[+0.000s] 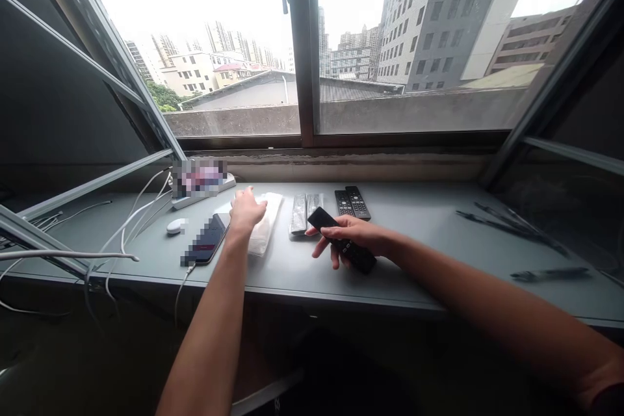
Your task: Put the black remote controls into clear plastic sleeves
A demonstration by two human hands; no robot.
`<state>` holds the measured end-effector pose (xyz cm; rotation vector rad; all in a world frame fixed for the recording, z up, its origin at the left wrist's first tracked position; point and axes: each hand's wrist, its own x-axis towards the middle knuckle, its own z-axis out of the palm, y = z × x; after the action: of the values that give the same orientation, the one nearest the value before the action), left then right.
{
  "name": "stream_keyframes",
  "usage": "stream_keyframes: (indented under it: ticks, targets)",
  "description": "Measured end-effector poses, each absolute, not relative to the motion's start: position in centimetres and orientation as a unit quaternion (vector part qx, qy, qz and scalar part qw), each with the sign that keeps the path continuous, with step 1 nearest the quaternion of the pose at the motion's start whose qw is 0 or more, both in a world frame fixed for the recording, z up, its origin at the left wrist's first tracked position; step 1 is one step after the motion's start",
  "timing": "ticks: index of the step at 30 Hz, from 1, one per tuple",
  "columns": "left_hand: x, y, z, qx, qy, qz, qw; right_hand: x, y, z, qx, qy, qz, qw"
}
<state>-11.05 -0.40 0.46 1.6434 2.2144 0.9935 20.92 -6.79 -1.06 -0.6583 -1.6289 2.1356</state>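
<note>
My right hand (348, 234) is wrapped round a black remote control (359, 255), held tilted above the front of the desk with its buttons partly covered by my fingers. My left hand (247, 209) is over a stack of clear plastic bags (266, 224), its thumb apart from the bent fingers and nothing visible in them. Between the hands lie two remotes in plastic sleeves, the left wrapped remote (298, 213) and the right wrapped remote (316, 200). Two bare black remotes lie behind my right hand: one remote (343, 201) beside another remote (359, 203).
A phone (213, 240) with a charging cable lies left of my left forearm, near a white rounded object (175, 226). Behind them is a white power strip (228, 181) with several cables. Dark slender items (511, 227) lie at right. Metal frames flank the desk (429, 240).
</note>
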Motion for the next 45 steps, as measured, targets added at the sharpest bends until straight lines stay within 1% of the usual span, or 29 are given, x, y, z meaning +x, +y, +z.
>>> stream_keyframes:
  ticks: [1,2,3,4,5,6,7,9,11,15,18,21,23,26,28,30,36,41,45]
  targets:
    - [-10.0,-0.7,0.8,0.562,0.738,0.363,0.080,20.8,-6.8,-1.2,-0.236,-0.572,0.761,0.194]
    - [-8.8,-1.1,1.2,0.578,0.706,0.399,0.092,20.6,-6.8,-1.3,-0.238,-0.563,0.764,0.207]
    - [-7.5,-1.5,1.7,0.604,0.653,0.428,0.155,20.5,-6.8,-1.5,-0.241,-0.552,0.765,0.229]
    - [-6.1,-1.8,2.1,0.625,0.589,0.443,0.256,20.4,-6.7,-1.7,-0.243,-0.539,0.765,0.255]
    - [-4.6,-2.2,2.4,0.629,0.525,0.441,0.367,20.3,-6.7,-1.9,-0.245,-0.525,0.764,0.283]
    - [-3.2,-2.5,2.6,0.630,0.469,0.414,0.461,20.2,-6.6,-2.1,-0.247,-0.510,0.764,0.308]
    - [-1.8,-2.7,2.6,0.627,0.429,0.401,0.511,20.1,-6.6,-2.2,-0.248,-0.494,0.767,0.327]
    - [0.4,-2.7,2.3,0.618,0.393,0.417,0.537,20.0,-6.5,-2.3,-0.243,-0.463,0.780,0.343]
    - [1.7,-2.1,1.7,0.609,0.391,0.439,0.532,20.0,-6.4,-2.0,-0.232,-0.435,0.798,0.347]
    - [2.1,0.3,0.9,0.537,0.392,0.565,0.488,20.0,-6.4,-1.1,-0.215,-0.372,0.827,0.362]
    - [1.8,1.4,0.7,0.501,0.404,0.651,0.401,20.1,-6.5,-0.6,-0.206,-0.315,0.850,0.369]
    - [1.3,1.0,0.2,0.492,0.418,0.700,0.307,20.2,-6.8,-0.2,-0.190,-0.271,0.870,0.365]
    - [0.8,0.3,-0.4,0.486,0.439,0.706,0.267,20.2,-6.8,-0.1,-0.194,-0.256,0.867,0.380]
    - [0.0,-0.5,-1.0,0.509,0.473,0.684,0.224,20.1,-6.6,-0.1,-0.232,-0.262,0.843,0.408]
    - [-0.4,-0.7,-1.3,0.534,0.482,0.664,0.202,20.2,-6.4,-0.2,-0.252,-0.263,0.839,0.404]
    - [-0.3,-0.7,-1.5,0.550,0.483,0.655,0.188,20.3,-6.2,-0.3,-0.241,-0.253,0.848,0.398]
    - [0.4,-1.4,-1.6,0.568,0.461,0.654,0.195,20.8,-6.3,-0.3,-0.166,-0.217,0.887,0.372]
    - [-0.4,-1.5,-1.5,0.582,0.459,0.645,0.182,20.4,-6.6,0.1,-0.193,-0.231,0.851,0.430]
    - [-1.0,-0.9,-1.7,0.564,0.478,0.642,0.203,20.4,-6.6,0.1,-0.223,-0.235,0.838,0.439]
